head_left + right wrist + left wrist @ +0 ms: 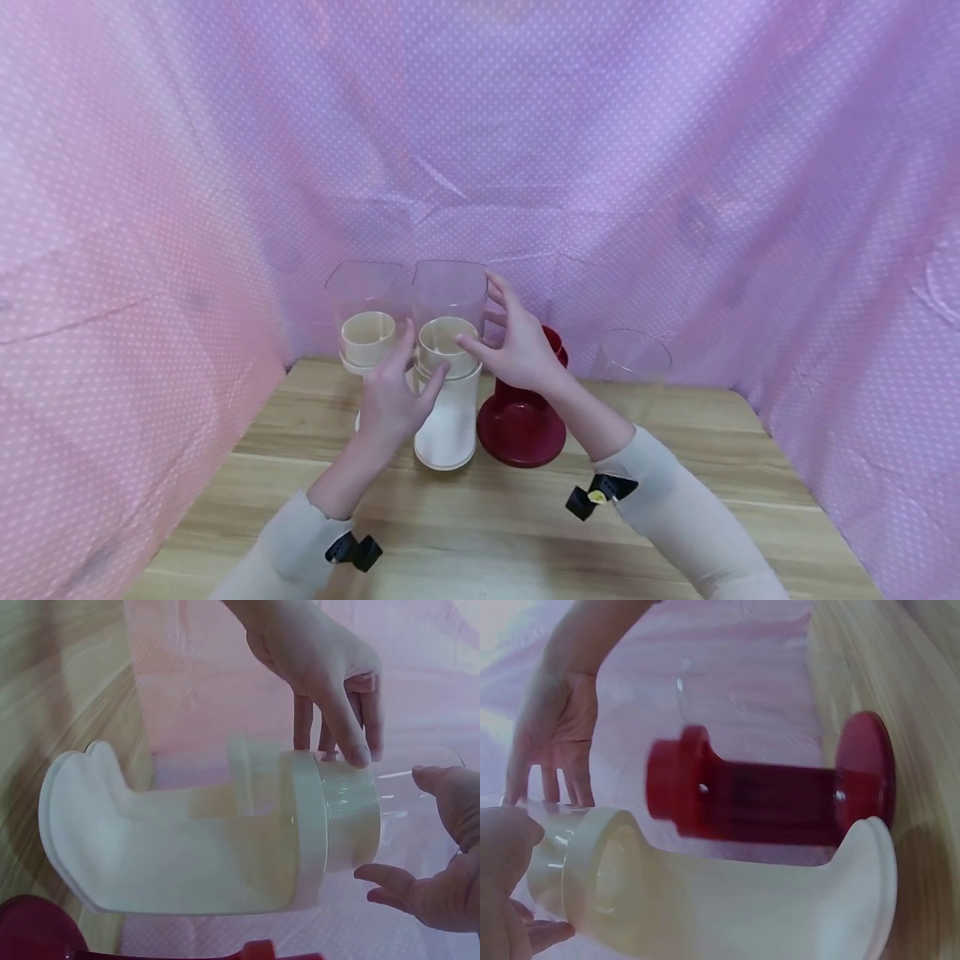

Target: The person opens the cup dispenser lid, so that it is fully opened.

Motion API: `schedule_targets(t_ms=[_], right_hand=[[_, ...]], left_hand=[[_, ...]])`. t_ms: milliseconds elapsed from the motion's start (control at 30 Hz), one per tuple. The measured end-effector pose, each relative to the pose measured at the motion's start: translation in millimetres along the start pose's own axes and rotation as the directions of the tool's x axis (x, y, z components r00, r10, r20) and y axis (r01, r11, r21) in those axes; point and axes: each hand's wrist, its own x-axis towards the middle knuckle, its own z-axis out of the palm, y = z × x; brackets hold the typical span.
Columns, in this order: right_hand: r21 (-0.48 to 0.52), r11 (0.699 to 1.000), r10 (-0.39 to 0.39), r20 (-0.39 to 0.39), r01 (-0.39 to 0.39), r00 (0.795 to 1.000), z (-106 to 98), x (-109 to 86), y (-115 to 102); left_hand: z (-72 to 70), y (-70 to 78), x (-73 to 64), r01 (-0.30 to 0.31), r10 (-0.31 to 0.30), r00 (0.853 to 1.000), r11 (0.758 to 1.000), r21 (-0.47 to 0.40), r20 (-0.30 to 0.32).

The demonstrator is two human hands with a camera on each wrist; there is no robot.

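Note:
A clear plastic canister (450, 287) sits on top of a white stand (446, 425) with a cream round collar and a wide foot. My right hand (521, 346) reaches round the canister from the right, thumb in front and fingers along its far side. From the left, my left hand (390, 396) is beside the cream collar (307, 825), its fingers fairly straight and touching near the canister's lower end. Contact of the left thumb is hard to tell. Another white stand (366, 354) with a clear canister on it stands to the left, partly behind the left hand.
Right of the white stands is a red stand (522, 429) of the same shape, partly behind my right hand. A loose clear canister (633, 358) stands farther right on the wooden table (487, 533). Pink dotted cloth (480, 150) hangs behind and at the sides.

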Motion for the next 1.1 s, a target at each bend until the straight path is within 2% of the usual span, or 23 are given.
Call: schedule_targets(t_ms=[100, 233, 433, 600, 800, 900, 1100], right_hand=[[-0.008, 1.0, -0.018, -0.008, 0.018, 1.0, -9.8, -13.6, -12.2], [-0.009, 0.999, -0.037, -0.02, 0.037, 0.999, -26.4, -31.9, -24.3], [-0.06, 0.997, -0.051, -0.037, 0.049, 0.998, -48.9, -58.3, -36.1], [-0.079, 0.996, -0.048, -0.057, 0.043, 0.997, -62.0, -79.4, -39.9], [-0.112, 0.993, -0.03, -0.076, 0.022, 0.997, -74.1, -100.3, -35.6], [-0.108, 0.994, -0.04, -0.083, 0.03, 0.996, -78.4, -110.4, -30.7], [-0.083, 0.996, -0.043, -0.087, 0.036, 0.995, -84.1, -128.8, -20.9]], left_hand=[[-9.6, 11.2, 0.1, -0.087, 0.087, 0.996, 0.996, -0.006, -0.029], [-17.1, 27.3, -0.4, -0.183, 0.18, 0.982, 0.982, -0.038, -0.06], [-18.6, 48.9, -6.0, -0.234, 0.228, 0.972, 0.963, -0.135, -0.061], [-12.2, 62.8, -15.0, -0.271, 0.261, 0.962, 0.944, -0.189, -0.078], [4.1, 71.5, -25.2, -0.321, 0.288, 0.946, 0.901, -0.293, -0.151], [10.5, 76.5, -29.7, -0.352, 0.309, 0.933, 0.888, -0.297, -0.182], [22.0, 82.7, -41.8, -0.38, 0.333, 0.923, 0.871, -0.312, -0.194]])
